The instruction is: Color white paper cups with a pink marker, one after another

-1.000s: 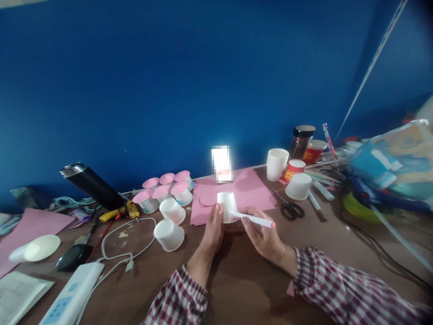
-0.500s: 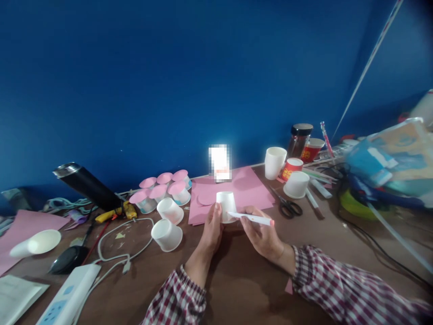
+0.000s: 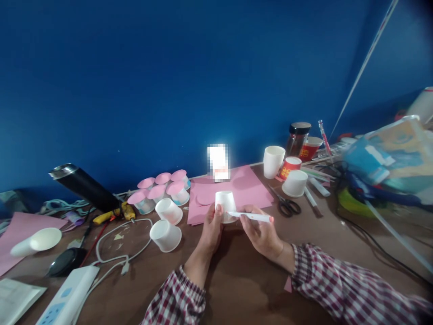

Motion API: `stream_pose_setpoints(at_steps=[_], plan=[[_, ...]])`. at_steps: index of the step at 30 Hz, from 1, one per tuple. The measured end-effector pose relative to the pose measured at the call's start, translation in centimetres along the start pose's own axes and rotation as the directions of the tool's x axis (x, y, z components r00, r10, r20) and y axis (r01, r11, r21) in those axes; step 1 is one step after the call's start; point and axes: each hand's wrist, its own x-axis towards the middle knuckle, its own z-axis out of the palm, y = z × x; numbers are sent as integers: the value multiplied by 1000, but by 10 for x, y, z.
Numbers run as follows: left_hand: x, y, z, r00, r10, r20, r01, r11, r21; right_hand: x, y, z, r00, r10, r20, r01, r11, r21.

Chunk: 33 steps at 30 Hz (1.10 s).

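My left hand [image 3: 212, 228] is closed around the left side of a white paper cup [image 3: 224, 201], which is upside down with its wide rim toward me. In my right hand [image 3: 262, 234] is a white marker [image 3: 253, 217] with a pinkish-red end, gripped between thumb and fingers. The marker's tip meets the cup's side or is very close to it; any mark there is too small to make out. Behind the cup lie sheets of pink paper [image 3: 243, 183]. Two white paper cups, one nearer [image 3: 165, 235] and one farther [image 3: 169, 211], stand upside down to the left.
Several cups topped with pink discs [image 3: 176, 188] stand at the back left. Black scissors [image 3: 288, 206], a white cup [image 3: 295, 184] and a red cup [image 3: 291, 168] are to the right. A power strip [image 3: 67, 295], white cable [image 3: 101, 257] and black flask [image 3: 84, 187] occupy the left.
The view has shifted very slightly. Both hands keep nearly the same pose, with the marker still at the cup's side.
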Motion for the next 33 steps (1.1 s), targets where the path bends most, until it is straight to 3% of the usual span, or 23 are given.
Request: stream_pose_setpoints(at_steps=[10, 17, 23, 27, 33], plan=[[-2, 3, 2, 1000, 9, 1, -9, 1000, 9, -2, 1, 0, 993, 120, 5, -120, 992, 30], [1, -3, -5, 1000, 3, 22, -4, 999, 39, 2, 2, -1, 988, 145, -58, -143, 989, 37], [2, -6, -9, 999, -5, -53, 7, 999, 32, 6, 11, -2, 982, 134, -133, -133, 991, 19], [0, -4, -8, 997, -27, -66, 29, 999, 27, 11, 15, -2, 966, 192, -173, -180, 980, 82], [1, 1, -5, 991, -91, -101, 77, 988, -135, 10, 10, -1, 956, 210, -206, -172, 967, 189]])
